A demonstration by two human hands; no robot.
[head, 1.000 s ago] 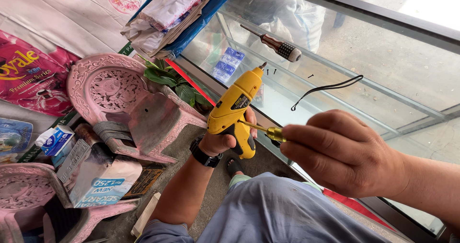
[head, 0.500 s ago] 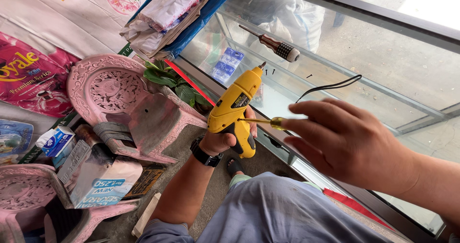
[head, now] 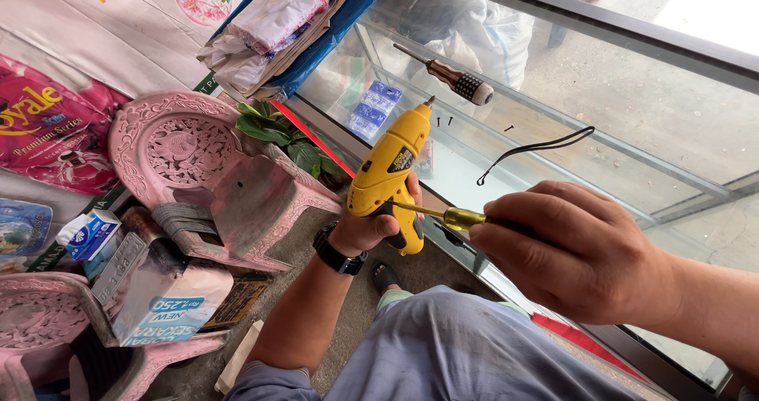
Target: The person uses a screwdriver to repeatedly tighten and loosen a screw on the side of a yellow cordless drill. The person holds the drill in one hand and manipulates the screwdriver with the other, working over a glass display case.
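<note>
While our left hand [head: 378,225] keeps its fingers clamped round the grip of the yellow drill [head: 389,172], we hold the tool out over the edge of the glass counter [head: 601,144], its nose pointing up and away from us toward the far side. Our right hand [head: 573,251] is closed in a fist round the handle of a small screwdriver [head: 443,214], of which we see only the yellow collar and the thin metal shaft. That shaft lies nearly level, running leftward from the right fist, and its tip meets the side of the drill's body just above our left fingers, so the screwdriver's long axis crosses the drill's almost at a right angle. We cannot tell whether the tip sits in a screw head there. Further off on the glass lie a second screwdriver with a dark ribbed handle [head: 455,78], a few loose black screws [head: 445,120] beside it, and a black cord [head: 538,148] curling to the right. Down to our left, on the floor, stand pink plastic stools [head: 205,175] and a leafy plant [head: 288,136].
</note>
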